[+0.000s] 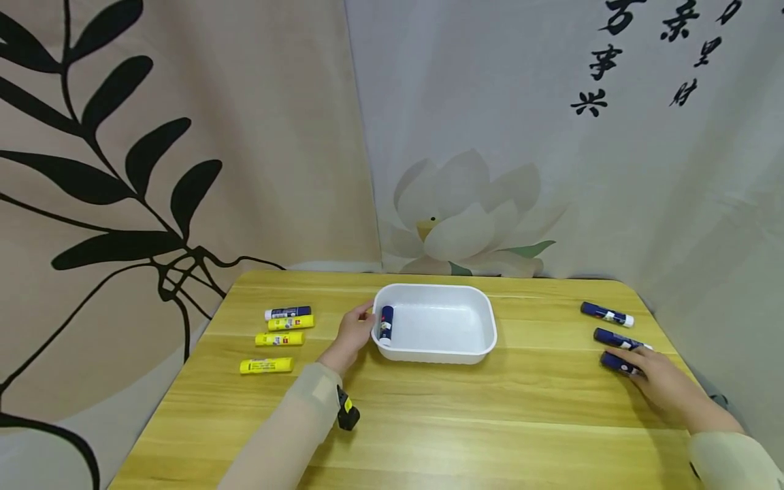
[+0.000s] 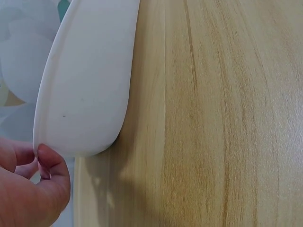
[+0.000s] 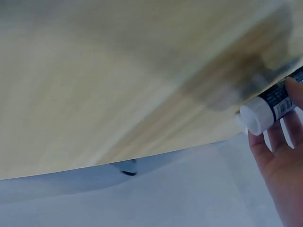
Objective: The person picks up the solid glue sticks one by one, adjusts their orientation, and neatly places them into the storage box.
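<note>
My left hand [image 1: 354, 331] pinches the left rim of a white plastic tray [image 1: 442, 356], the thumb and finger on its edge in the left wrist view. Inside the tray, against its left wall, lies a navy glue stick [image 1: 386, 323]. At the right of the table my right hand [image 1: 667, 384] holds another navy glue stick [image 1: 618, 363] between thumb and fingers; its white end [image 3: 257, 116] shows in the right wrist view. Just beyond lie two more navy glue sticks, a middle one [image 1: 614, 337] close to the fingers and a farther one [image 1: 603, 313].
On the left side of the wooden table [image 1: 490, 422] lie one navy glue stick [image 1: 290, 312] and three yellow ones, the nearest yellow glue stick [image 1: 266, 365] set apart from the others. A printed curtain [image 1: 294, 136] hangs behind the table's back edge.
</note>
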`<action>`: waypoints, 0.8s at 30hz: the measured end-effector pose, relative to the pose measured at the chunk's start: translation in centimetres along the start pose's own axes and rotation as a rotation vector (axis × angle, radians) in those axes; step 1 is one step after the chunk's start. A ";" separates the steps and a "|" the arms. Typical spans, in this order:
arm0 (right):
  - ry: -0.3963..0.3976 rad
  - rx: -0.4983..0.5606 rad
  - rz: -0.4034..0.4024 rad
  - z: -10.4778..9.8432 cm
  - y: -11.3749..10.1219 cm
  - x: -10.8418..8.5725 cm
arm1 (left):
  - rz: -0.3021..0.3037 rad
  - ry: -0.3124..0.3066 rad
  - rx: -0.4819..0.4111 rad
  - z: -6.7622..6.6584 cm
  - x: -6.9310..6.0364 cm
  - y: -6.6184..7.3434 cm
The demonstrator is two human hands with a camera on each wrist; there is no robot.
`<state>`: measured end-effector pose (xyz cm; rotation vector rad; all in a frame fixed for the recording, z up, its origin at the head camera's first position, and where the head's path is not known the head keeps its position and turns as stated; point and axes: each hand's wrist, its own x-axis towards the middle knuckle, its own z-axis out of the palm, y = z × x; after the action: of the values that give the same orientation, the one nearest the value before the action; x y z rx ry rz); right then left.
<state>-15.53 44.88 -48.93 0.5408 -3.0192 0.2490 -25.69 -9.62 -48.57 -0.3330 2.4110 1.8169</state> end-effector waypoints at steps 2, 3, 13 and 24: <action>-0.003 0.009 0.012 -0.4 -0.7 0.5 | -0.004 -0.003 -0.001 -0.1 -0.1 -0.1; 0.002 0.017 0.012 -0.5 -1.1 0.8 | -0.007 -0.005 -0.003 -0.1 -0.1 -0.1; 0.056 0.134 -0.048 -1.6 -6.4 3.7 | -0.014 -0.023 0.004 -0.2 -0.2 -0.1; 0.016 0.336 0.018 -2.2 -10.2 7.8 | -0.010 -0.021 -0.011 -0.2 -0.3 0.3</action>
<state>-19.15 33.18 -44.51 0.5284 -2.9813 0.7658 -25.48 -9.71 -48.14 -0.3252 2.3815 1.8214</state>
